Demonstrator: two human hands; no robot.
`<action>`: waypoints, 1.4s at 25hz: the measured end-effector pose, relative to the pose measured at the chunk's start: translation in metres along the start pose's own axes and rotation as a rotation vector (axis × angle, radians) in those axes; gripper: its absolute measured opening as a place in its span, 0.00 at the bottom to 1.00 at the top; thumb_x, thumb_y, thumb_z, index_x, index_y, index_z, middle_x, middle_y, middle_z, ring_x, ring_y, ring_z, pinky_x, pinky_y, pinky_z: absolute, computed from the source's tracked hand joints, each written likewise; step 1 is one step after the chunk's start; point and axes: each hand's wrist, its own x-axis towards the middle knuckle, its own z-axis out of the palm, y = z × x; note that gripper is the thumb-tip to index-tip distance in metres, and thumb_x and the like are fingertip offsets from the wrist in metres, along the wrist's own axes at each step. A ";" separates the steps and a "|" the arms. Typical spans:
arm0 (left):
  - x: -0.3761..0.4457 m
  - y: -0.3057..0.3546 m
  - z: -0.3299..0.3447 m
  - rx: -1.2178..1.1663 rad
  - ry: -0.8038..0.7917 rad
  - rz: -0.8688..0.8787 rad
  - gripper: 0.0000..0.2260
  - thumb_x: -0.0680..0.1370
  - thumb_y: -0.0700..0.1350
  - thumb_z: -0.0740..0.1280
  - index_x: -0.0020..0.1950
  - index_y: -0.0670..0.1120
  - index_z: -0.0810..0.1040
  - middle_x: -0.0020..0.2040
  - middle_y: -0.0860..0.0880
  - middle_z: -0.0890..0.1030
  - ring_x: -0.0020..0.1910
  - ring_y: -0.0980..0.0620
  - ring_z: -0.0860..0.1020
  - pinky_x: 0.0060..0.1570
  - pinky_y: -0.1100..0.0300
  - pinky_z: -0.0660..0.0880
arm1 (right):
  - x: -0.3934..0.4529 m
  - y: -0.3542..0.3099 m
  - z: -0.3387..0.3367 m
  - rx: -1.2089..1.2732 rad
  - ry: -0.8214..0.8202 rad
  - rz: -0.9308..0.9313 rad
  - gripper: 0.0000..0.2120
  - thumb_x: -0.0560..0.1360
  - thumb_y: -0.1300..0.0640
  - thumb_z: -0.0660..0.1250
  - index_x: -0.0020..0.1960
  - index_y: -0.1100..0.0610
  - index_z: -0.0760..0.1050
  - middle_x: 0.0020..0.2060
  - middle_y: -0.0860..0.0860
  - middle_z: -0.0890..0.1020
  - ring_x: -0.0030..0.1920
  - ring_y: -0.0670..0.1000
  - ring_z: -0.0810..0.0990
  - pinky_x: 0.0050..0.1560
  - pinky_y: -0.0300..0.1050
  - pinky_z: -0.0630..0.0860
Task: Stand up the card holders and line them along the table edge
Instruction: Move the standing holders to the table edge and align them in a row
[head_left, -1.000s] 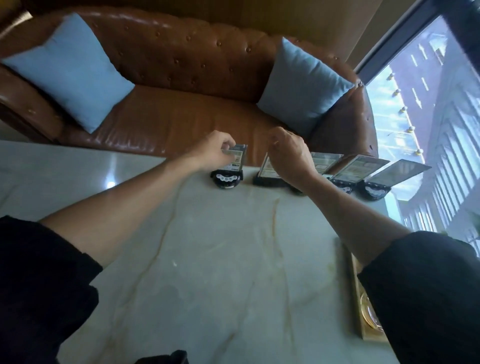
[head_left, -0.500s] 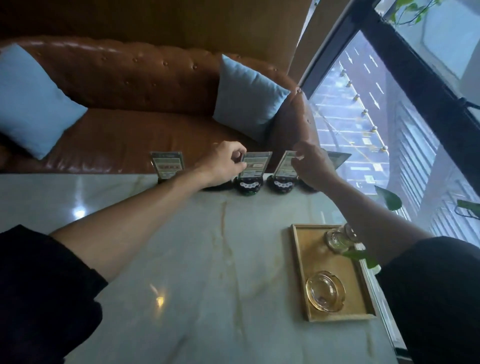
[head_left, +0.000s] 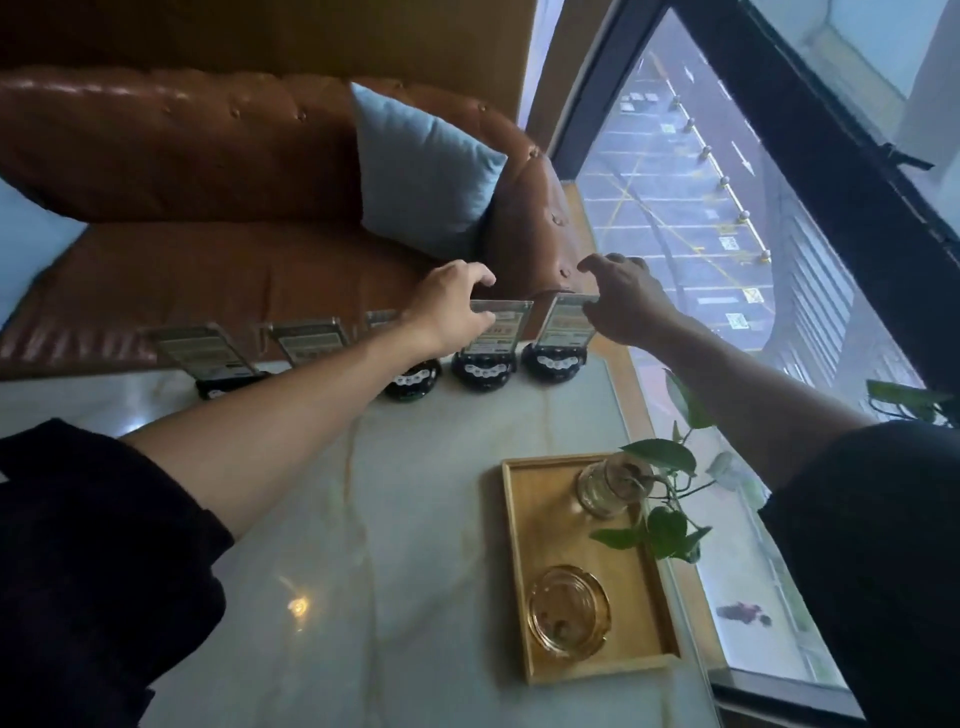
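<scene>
Several card holders with round black bases and clear upright cards stand in a row along the far edge of the marble table (head_left: 426, 519). My left hand (head_left: 451, 307) pinches the top of the second holder from the right (head_left: 491, 343). My right hand (head_left: 626, 299) has its fingertips on the top edge of the rightmost holder (head_left: 560, 335). A third holder (head_left: 413, 382) is partly hidden behind my left forearm. Two more holders (head_left: 306, 340), (head_left: 208, 356) stand further left, blurred.
A wooden tray (head_left: 519, 571) at the table's right holds a glass ashtray (head_left: 569, 610) and a glass jar with a leafy plant (head_left: 610, 483). Behind the table is a brown leather sofa (head_left: 182, 156) with a blue cushion (head_left: 423, 171). A large window fills the right.
The view has swung right and both hands have shifted along the row to the two rightmost holders. The holders now stand upright; earlier the right ones leaned back.
</scene>
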 end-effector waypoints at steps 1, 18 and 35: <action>0.013 0.002 0.009 0.013 -0.010 -0.002 0.20 0.73 0.44 0.73 0.65 0.45 0.78 0.63 0.45 0.79 0.62 0.45 0.77 0.61 0.57 0.72 | 0.006 0.010 0.006 -0.027 -0.050 0.004 0.26 0.74 0.64 0.64 0.72 0.54 0.68 0.65 0.58 0.75 0.68 0.62 0.67 0.60 0.60 0.73; 0.096 -0.026 0.089 0.220 -0.106 -0.063 0.11 0.73 0.34 0.65 0.47 0.47 0.82 0.45 0.43 0.85 0.45 0.38 0.82 0.40 0.53 0.74 | 0.069 0.048 0.072 -0.008 -0.038 -0.091 0.23 0.76 0.66 0.60 0.67 0.51 0.77 0.53 0.61 0.80 0.48 0.65 0.80 0.45 0.54 0.78; 0.094 -0.026 0.078 0.068 -0.131 -0.044 0.25 0.74 0.43 0.69 0.71 0.46 0.71 0.62 0.42 0.79 0.60 0.42 0.77 0.58 0.47 0.76 | 0.077 0.061 0.081 -0.008 -0.158 -0.148 0.24 0.73 0.64 0.61 0.68 0.53 0.69 0.59 0.60 0.78 0.58 0.64 0.75 0.51 0.54 0.77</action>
